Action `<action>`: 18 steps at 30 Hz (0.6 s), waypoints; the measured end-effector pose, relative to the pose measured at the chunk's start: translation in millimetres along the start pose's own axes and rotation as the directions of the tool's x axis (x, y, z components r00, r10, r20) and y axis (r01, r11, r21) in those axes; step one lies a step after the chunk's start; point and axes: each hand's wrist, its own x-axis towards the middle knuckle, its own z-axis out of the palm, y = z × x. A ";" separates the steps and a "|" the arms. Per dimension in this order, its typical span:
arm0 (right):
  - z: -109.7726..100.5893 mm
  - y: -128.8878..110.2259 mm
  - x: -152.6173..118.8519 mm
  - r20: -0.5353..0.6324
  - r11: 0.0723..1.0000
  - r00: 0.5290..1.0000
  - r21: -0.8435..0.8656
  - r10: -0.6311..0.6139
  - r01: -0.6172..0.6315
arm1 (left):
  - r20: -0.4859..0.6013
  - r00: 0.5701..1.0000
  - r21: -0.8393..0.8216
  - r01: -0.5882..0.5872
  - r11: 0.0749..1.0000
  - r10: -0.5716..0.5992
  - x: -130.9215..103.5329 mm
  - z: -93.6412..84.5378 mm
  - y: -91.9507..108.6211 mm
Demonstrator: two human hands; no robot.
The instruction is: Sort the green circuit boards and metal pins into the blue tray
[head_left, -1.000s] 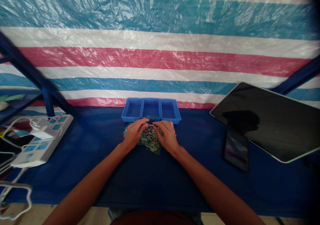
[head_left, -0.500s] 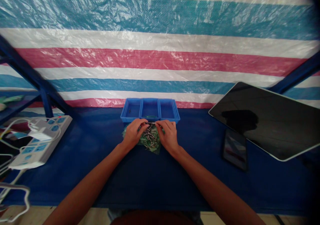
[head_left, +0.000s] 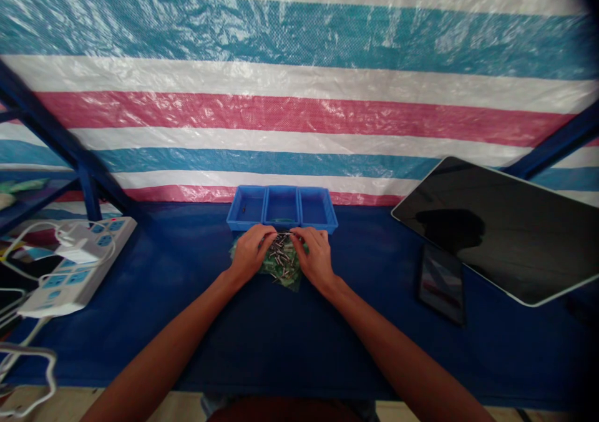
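Note:
Between my two hands runs a thin metal pin-like piece [head_left: 283,233], pinched at its ends; its exact kind is too small to make out. My left hand [head_left: 253,248] is closed with thumb and forefinger on its left end. At the other end, the fingertips of my right hand [head_left: 314,251] are closed on it too. Directly below lies a greenish clear plastic bag [head_left: 292,279] with several small metal pins [head_left: 281,256] on it. Just behind my fingers stands a blue tray with three compartments [head_left: 282,206]; a small dark piece [head_left: 244,210] sits in the left one.
On the left is a white power strip [head_left: 88,281] with plugs and cables. A dark phone [head_left: 441,283] and a large black screen with a pale edge [head_left: 510,228] lie to the right on the blue table [head_left: 281,341]. Striped plastic sheeting [head_left: 299,113] hangs behind.
Both hands keep their pinch on the thin metal piece, with barely any movement. The whole view has shifted very slightly.

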 end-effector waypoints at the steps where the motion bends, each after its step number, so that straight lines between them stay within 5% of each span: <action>1: -0.1 0.1 0.0 0.000 1.000 1.000 0.001 0.000 0.000 | -0.003 1.000 0.003 0.007 1.000 -0.007 -0.3 0.0 -0.1; 18: -0.1 0.2 0.7 -0.015 1.000 0.999 -0.004 -0.030 0.030 | -0.013 0.999 -0.025 -0.034 0.999 0.034 -2.3 -0.1 -2.5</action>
